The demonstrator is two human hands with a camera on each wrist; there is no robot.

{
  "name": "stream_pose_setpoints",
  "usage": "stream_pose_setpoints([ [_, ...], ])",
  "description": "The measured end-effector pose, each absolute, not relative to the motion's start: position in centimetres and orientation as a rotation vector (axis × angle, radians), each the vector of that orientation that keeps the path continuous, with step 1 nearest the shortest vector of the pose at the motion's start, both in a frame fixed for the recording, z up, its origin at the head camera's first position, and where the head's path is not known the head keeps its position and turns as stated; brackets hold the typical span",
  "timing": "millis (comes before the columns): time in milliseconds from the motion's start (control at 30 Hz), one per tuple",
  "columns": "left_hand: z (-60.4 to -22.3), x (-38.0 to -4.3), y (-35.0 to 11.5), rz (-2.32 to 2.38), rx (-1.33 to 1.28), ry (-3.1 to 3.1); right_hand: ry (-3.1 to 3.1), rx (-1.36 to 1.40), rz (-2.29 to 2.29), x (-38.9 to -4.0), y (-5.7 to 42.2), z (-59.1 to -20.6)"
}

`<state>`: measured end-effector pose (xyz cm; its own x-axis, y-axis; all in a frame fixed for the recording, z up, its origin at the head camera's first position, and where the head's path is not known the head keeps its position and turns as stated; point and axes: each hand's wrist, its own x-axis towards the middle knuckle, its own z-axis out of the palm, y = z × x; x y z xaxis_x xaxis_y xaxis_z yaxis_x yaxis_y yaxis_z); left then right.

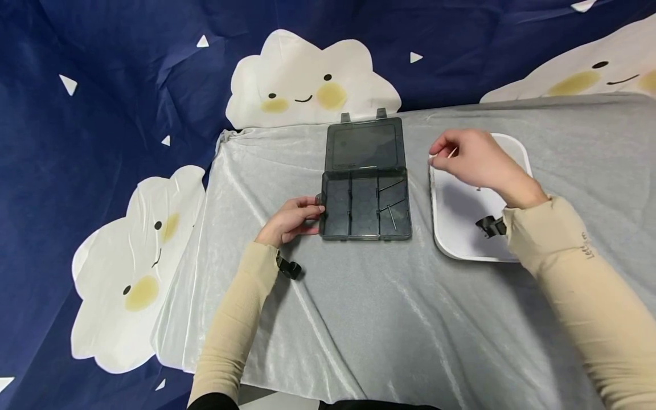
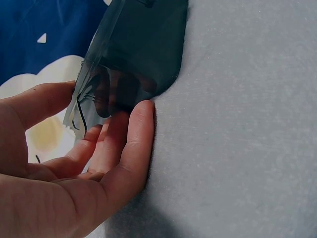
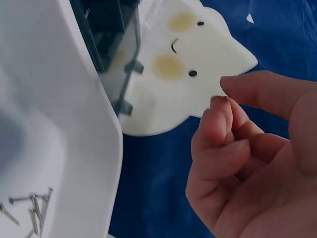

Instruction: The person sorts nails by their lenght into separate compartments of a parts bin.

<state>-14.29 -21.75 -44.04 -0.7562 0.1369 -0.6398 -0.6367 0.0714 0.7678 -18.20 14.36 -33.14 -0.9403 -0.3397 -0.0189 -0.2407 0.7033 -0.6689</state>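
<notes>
A dark see-through plastic box [image 1: 365, 219] lies with its lid [image 1: 365, 145] swung back. Several thin metal nails [image 1: 392, 218] are in its right compartments. My left hand [image 1: 297, 217] holds the box by its left side; in the left wrist view its thumb is at the edge and its fingers [image 2: 140, 129] are against the wall. Above the left rim of a white tray [image 1: 463, 242] is my right hand [image 1: 474, 156], thumb and forefinger tips close together, other fingers curled. I cannot tell whether anything small is between those tips.
More loose nails [image 3: 34, 206] lie in the tray, seen in the right wrist view. A grey cloth [image 1: 369, 319] covers the table, with folds at the front. Behind it hangs a dark blue curtain [image 1: 441, 28] with cloud faces.
</notes>
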Motion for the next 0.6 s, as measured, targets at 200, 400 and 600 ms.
stream_pose_setpoints([
  [200, -44.1, -14.3, -21.8, 1.742, -0.497, 1.784, 2.843, -0.368, -1.084, -19.0, 16.0, -32.7],
  [400, -44.1, -14.3, -21.8, 1.738, -0.500, 1.788, 2.891, -0.284, -1.015, -19.8, 17.1, -33.1],
  [600, -44.0, -14.3, -21.7, 1.730, -0.501, 1.795, 2.887, -0.295, -0.905, -20.7, 18.2, -34.9],
])
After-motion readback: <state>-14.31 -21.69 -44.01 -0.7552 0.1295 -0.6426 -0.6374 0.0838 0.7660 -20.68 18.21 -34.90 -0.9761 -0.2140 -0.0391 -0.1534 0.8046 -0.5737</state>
